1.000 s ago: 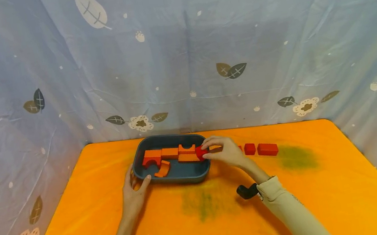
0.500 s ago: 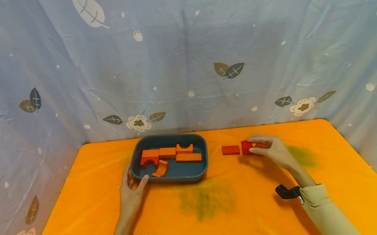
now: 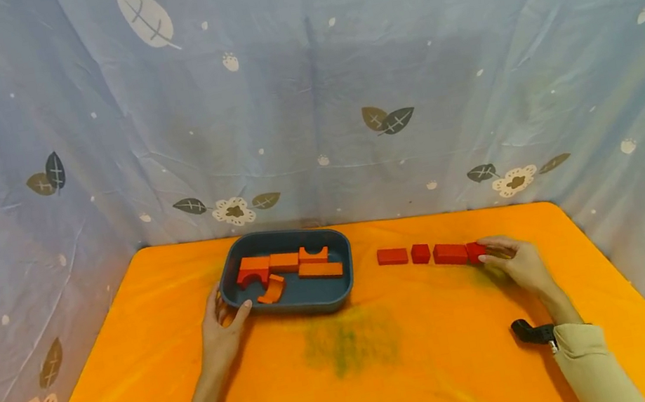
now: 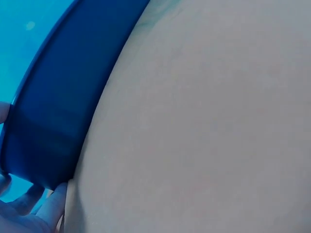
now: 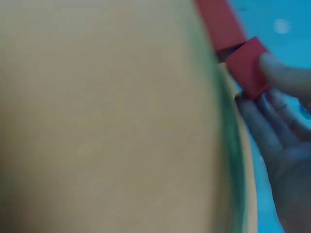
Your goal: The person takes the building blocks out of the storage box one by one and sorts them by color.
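My right hand (image 3: 518, 262) pinches a small red block (image 3: 475, 252) between thumb and fingers, at the right end of a row of red blocks. In the right wrist view the pinched red cube (image 5: 247, 68) sits tilted against the end of a longer red block (image 5: 221, 24). The row also has a red oblong block (image 3: 450, 253), a red cube (image 3: 420, 253) and a flat red block (image 3: 392, 257). My left hand (image 3: 223, 331) grips the left front corner of a dark blue-grey tray (image 3: 330, 303), thumb at the rim and fingers around the outside.
Several orange blocks lie in the tray, among them an arch block (image 3: 253, 269), a long flat block (image 3: 321, 270) and a curved piece (image 3: 272, 289). An orange cloth (image 3: 427, 368) with green smudges covers the table. Patterned curtains (image 3: 291, 92) hang behind and at both sides.
My right hand has carried the red block from the tray's right end, past the row, to the row's right end. The left hand keeps its hold on the tray.
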The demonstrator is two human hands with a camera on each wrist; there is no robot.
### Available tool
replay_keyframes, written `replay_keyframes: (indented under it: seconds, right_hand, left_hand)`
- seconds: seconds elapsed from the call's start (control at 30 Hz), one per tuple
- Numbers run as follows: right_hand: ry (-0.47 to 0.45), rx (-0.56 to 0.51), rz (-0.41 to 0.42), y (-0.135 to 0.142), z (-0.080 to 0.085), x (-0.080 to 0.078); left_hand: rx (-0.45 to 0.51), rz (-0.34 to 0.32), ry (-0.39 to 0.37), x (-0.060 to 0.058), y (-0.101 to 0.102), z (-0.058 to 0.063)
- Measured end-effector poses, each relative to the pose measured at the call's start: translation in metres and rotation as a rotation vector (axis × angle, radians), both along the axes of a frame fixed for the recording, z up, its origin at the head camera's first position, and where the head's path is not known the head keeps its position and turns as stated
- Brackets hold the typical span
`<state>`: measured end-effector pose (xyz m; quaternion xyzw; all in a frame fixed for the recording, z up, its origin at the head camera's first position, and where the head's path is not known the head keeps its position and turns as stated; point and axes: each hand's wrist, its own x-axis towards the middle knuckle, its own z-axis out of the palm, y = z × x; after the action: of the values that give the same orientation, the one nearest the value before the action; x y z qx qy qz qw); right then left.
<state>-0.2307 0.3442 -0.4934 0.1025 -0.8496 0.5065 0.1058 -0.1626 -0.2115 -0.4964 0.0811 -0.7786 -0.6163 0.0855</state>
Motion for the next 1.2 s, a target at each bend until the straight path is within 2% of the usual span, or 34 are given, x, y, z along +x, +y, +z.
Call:
replay_keyframes:
  seconds: [0.13, 0.4, 0.6, 0.7, 0.8, 0.9, 1.07, 1.2]
  right_hand:
    - [0.019, 0.132, 0.009, -0.001, -0.003, -0.001]
    - [-0.006, 0.257, 0.012, -0.004, 0.007, -0.004]
    - [0.127, 0.402, -0.013, -0.009, 0.012, 0.004]
    - [0.149, 0.434, -0.053, -0.018, 0.021, 0.005]
    - [0.147, 0.435, -0.1, -0.035, 0.031, 0.004]
    - [0.152, 0.403, -0.112, -0.058, 0.042, 0.0]
    - [0.183, 0.369, -0.016, -0.106, 0.057, -0.005]
    - [0.19, 0.4, 0.086, -0.153, 0.064, -0.007]
  left_hand:
    - [0.0, -0.011, -0.009, 0.001, -0.001, -0.001]
    - [0.016, 0.004, -0.008, 0.001, -0.001, -0.001]
    - [0.011, 0.007, -0.025, 0.0, 0.0, -0.001]
    - [0.01, 0.012, -0.023, 0.0, 0.0, 0.0]
    - [0.012, 0.013, -0.019, 0.001, -0.001, 0.0]
    - [0.014, 0.012, -0.02, 0.001, -0.001, 0.0]
    - [0.016, 0.015, -0.024, 0.002, -0.001, 0.001]
    - [0.025, 0.007, -0.019, 0.001, -0.001, 0.0]
